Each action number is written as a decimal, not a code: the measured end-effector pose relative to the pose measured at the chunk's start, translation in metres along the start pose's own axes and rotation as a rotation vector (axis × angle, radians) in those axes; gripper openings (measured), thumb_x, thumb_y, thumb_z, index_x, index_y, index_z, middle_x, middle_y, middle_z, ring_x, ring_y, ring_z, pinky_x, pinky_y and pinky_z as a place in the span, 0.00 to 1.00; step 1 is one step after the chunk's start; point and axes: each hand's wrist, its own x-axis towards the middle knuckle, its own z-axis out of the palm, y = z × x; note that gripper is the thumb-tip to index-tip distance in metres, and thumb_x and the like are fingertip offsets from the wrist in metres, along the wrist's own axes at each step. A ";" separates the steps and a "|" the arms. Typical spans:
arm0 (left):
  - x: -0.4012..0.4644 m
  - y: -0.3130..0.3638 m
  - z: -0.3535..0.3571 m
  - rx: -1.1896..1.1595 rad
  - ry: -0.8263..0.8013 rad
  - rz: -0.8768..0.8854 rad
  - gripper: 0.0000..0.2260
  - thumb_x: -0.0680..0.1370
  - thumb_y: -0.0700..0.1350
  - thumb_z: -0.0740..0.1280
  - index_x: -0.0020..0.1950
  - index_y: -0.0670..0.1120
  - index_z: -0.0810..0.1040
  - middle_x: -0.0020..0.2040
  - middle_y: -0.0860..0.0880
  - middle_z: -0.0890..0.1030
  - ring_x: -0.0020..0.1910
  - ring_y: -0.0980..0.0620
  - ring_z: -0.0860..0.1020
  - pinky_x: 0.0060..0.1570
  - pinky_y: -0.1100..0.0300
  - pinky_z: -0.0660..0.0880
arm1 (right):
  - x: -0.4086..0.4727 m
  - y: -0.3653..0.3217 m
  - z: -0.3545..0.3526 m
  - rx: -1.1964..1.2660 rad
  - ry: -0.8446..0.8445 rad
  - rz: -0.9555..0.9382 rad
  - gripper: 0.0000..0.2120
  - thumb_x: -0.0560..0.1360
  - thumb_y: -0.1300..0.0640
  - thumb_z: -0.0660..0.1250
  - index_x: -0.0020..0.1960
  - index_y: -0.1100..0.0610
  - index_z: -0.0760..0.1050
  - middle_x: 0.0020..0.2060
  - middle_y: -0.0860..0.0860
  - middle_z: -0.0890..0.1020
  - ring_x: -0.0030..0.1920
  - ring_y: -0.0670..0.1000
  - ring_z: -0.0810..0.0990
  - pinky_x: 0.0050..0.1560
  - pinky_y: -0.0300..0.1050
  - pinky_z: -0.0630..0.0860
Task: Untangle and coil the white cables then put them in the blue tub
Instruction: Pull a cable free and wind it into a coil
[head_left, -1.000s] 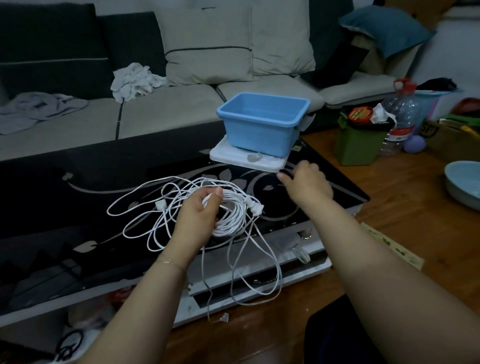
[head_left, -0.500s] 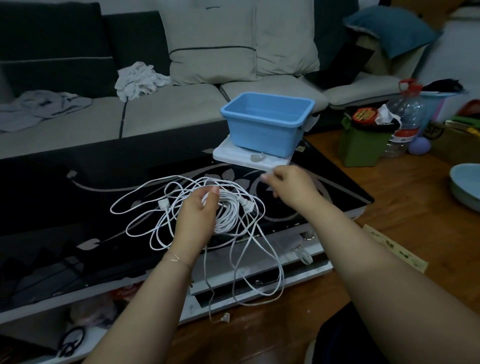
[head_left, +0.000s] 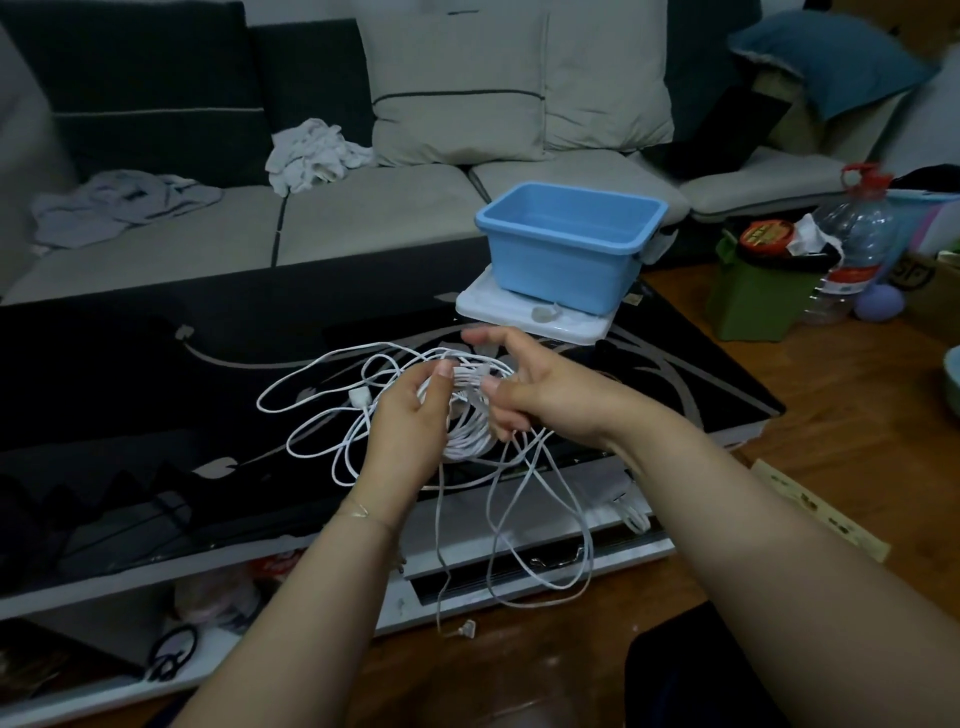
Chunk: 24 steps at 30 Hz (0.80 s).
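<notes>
The left hand (head_left: 402, 421) grips the white cables (head_left: 467, 415), bunched in front of the blue tub (head_left: 566, 249) above the desk (head_left: 156, 395). The right hand (head_left: 540, 389), fingers part-spread, apparently pinches a strand. Judgement: hold the coil firm; feed slack loops round evenly.

The cables (head_left: 363, 410) are white against the glossy black desk (head_left: 156, 374), which bears a pale grey leaf-and-vine pattern. The tub (head_left: 566, 244) behind them is light blue and stands on a white slab (head_left: 540, 317). Right of the tub, a bin (head_left: 758, 296) is green. The sofa (head_left: 363, 218) behind the tub is beige with dark grey backs; the floor (head_left: 831, 441) is reddish-brown wood.
</notes>
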 end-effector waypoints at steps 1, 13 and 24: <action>0.000 0.000 -0.001 0.015 0.008 0.006 0.14 0.81 0.50 0.59 0.57 0.45 0.79 0.39 0.49 0.78 0.38 0.60 0.75 0.33 0.72 0.69 | 0.002 -0.001 0.003 -0.022 0.028 -0.013 0.18 0.81 0.63 0.56 0.69 0.60 0.58 0.24 0.48 0.74 0.32 0.47 0.77 0.45 0.40 0.74; 0.010 -0.012 -0.013 0.031 0.159 -0.013 0.18 0.80 0.55 0.59 0.57 0.42 0.79 0.47 0.43 0.82 0.50 0.45 0.80 0.43 0.60 0.72 | 0.006 -0.015 0.011 -0.397 0.230 0.148 0.08 0.80 0.51 0.60 0.45 0.54 0.69 0.39 0.49 0.85 0.31 0.50 0.81 0.39 0.46 0.76; 0.002 -0.004 -0.012 0.196 0.146 0.084 0.13 0.81 0.51 0.59 0.57 0.46 0.78 0.46 0.51 0.80 0.47 0.51 0.78 0.42 0.61 0.68 | 0.021 -0.013 0.035 -0.154 0.451 0.063 0.13 0.81 0.50 0.57 0.39 0.53 0.70 0.17 0.45 0.70 0.18 0.45 0.69 0.35 0.54 0.77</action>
